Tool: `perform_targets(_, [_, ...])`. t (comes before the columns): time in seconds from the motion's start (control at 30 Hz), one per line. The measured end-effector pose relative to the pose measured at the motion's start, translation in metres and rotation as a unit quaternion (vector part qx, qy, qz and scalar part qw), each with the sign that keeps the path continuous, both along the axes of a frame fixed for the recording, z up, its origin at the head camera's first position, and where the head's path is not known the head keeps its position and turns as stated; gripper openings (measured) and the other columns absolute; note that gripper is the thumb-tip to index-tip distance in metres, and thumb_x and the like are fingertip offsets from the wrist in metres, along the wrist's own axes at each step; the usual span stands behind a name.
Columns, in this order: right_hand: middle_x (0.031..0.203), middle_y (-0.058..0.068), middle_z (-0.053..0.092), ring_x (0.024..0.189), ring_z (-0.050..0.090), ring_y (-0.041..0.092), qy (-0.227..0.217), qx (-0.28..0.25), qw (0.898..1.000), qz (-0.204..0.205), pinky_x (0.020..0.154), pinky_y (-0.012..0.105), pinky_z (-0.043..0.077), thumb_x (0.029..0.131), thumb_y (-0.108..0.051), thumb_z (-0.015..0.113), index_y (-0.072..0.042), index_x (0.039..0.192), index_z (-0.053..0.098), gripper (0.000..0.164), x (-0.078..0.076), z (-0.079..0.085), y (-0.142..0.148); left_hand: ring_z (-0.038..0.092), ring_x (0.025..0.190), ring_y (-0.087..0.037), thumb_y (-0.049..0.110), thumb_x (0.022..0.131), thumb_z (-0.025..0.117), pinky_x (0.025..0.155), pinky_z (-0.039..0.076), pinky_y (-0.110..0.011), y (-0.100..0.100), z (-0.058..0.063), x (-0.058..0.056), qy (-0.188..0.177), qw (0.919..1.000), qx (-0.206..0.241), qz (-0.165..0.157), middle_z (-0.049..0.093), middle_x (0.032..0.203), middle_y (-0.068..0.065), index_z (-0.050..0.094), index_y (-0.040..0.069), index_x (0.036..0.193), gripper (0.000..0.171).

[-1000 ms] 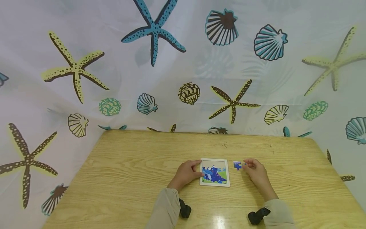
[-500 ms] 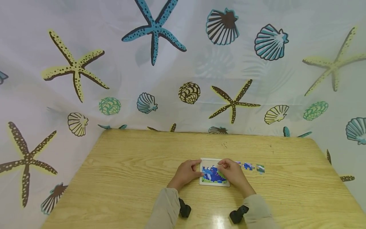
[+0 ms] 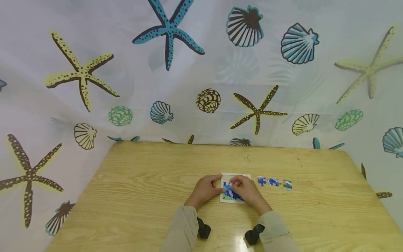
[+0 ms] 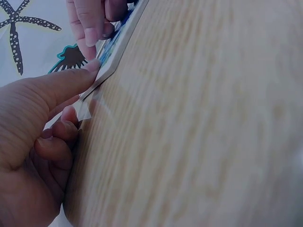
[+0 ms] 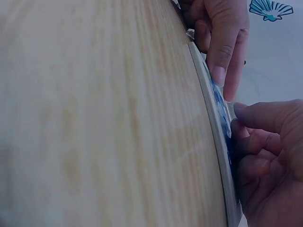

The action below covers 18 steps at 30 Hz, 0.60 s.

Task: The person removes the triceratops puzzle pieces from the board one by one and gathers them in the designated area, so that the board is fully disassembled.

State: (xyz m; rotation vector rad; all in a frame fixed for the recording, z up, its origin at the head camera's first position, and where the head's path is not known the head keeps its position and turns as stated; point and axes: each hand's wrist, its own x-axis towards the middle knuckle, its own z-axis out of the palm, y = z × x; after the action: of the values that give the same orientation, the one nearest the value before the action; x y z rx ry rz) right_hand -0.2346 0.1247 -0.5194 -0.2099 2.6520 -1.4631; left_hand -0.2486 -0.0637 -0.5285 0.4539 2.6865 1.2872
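A small square jigsaw puzzle in a pale frame (image 3: 231,201) lies on the table, its picture (image 3: 227,195) showing a blue dinosaur on green. Bare backing shows along its top. My left hand (image 3: 204,191) holds the frame's left edge, thumb (image 4: 90,66) on top and other fingers around the side. Over the picture, my right hand (image 3: 248,191) has bent fingers with the tips right at the pieces; I cannot tell whether they pinch one. Three loose pieces sit right of the frame: a purple-blue piece (image 3: 261,180), a blue piece (image 3: 273,182) and a green piece (image 3: 287,184).
The wooden table (image 3: 151,182) reaches back to a white curtain (image 3: 182,84) printed with starfish and shells, which also hangs at both sides. Black wrist devices show below each hand, such as the left device (image 3: 204,229).
My right hand has moved left from the loose pieces to the middle of the puzzle, uncovering the blue and green pieces. My left hand has stayed at the frame's left edge.
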Motion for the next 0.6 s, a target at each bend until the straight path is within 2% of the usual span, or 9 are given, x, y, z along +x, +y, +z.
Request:
perform_targets(0.37, [0.067,-0.003,0.048,0.057,0.042,0.011,0.015,0.075,0.997,0.030,0.056,0.026,0.034,0.084,-0.008,0.069,-0.006,0.100,0.063,0.017,-0.0013,0.0016,-0.0029,0.039,0.062,-0.012,0.025,0.080,0.077,0.063,0.034,-0.027,0.0009,-0.0016,-0.0013,-0.002,1.0000,-0.004,-0.003,0.047,0.071,0.002,0.058,0.008,0.131,0.056])
perform_targets(0.6, [0.067,-0.002,0.047,0.058,0.042,0.012,0.003,0.081,0.996,0.024,0.056,0.026,0.034,0.084,-0.008,0.069,-0.006,0.099,0.062,0.017,0.0000,0.0030,-0.0042,0.039,0.061,-0.012,0.025,0.078,0.078,0.061,0.034,-0.026,0.0010,-0.0039,-0.0022,-0.005,1.0000,-0.004,-0.002,0.047,0.070,0.002,0.058,0.008,0.131,0.059])
